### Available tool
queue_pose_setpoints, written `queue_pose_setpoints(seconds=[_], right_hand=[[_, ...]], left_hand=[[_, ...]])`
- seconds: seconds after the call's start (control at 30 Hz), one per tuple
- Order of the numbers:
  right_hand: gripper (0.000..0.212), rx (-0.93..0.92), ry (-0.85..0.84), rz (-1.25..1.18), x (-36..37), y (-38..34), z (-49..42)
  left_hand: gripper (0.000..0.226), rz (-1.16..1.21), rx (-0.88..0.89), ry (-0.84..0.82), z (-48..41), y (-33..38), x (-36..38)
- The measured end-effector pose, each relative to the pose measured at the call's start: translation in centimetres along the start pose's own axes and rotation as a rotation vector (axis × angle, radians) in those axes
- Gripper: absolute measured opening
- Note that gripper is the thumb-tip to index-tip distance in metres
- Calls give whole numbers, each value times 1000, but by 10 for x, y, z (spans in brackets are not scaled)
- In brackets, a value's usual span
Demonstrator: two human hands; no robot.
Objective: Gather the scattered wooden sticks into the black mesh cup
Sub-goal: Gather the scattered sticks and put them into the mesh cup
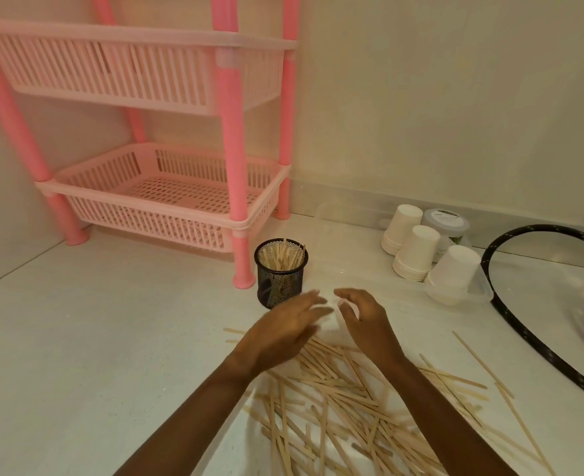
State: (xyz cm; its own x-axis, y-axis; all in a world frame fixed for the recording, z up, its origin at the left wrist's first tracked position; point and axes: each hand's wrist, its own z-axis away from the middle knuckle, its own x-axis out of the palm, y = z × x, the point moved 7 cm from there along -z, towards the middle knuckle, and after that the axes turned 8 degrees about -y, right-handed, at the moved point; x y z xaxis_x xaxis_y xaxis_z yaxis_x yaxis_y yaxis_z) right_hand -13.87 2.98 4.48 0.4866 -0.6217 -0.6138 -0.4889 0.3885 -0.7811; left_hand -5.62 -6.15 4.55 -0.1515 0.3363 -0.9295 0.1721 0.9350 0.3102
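1. A white counter [95, 338] fills the lower frame.
2. A pink rack [230, 132] stands at upper left.
3. Wooden sticks [345, 400] lie scattered in a loose pile from lower centre to lower right.
4. Stacks of upturned paper cups [416, 252] stand right of centre.
5. The left hand [283, 331] and right hand [366, 321] hover side by side over the pile's far edge. Their fingers are loose and hold nothing.
6. The black mesh cup [280, 280] stands upright at centre, just above the hands, with some sticks inside.

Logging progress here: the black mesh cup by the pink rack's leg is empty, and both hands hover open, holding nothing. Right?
Not empty: the head view shows the black mesh cup already holding upright wooden sticks. It does stand by the pink rack's leg, and the left hand and right hand hover open, holding nothing.
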Motion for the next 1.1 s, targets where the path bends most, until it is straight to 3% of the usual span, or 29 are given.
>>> queue_pose_setpoints(seconds=[0.1, 0.17, 0.3, 0.37, 0.57, 0.67, 0.87, 1.1], right_hand=[[36, 94, -147, 192, 1, 24, 20], [53, 186, -285, 305, 5, 38, 33], [85, 311, -479, 394, 19, 52, 54], [90, 312, -516, 460, 29, 52, 59], [53, 159, -351, 508, 35, 38, 56], [39, 39, -244, 590, 27, 32, 58], [49, -31, -272, 789, 22, 32, 64], [47, -62, -282, 797, 17, 32, 64]], left_hand=[[56, 47, -98, -324, 5, -9, 29], [65, 106, -164, -439, 9, -17, 39], [58, 101, -154, -493, 7, -19, 43], [50, 31, -114, -449, 3, -17, 42], [31, -168, -24, -276, -4, -9, 38], [31, -224, -32, -270, -4, -7, 41], [28, -212, -79, -286, -3, -9, 45], [27, -258, -105, -248, -1, -5, 41]])
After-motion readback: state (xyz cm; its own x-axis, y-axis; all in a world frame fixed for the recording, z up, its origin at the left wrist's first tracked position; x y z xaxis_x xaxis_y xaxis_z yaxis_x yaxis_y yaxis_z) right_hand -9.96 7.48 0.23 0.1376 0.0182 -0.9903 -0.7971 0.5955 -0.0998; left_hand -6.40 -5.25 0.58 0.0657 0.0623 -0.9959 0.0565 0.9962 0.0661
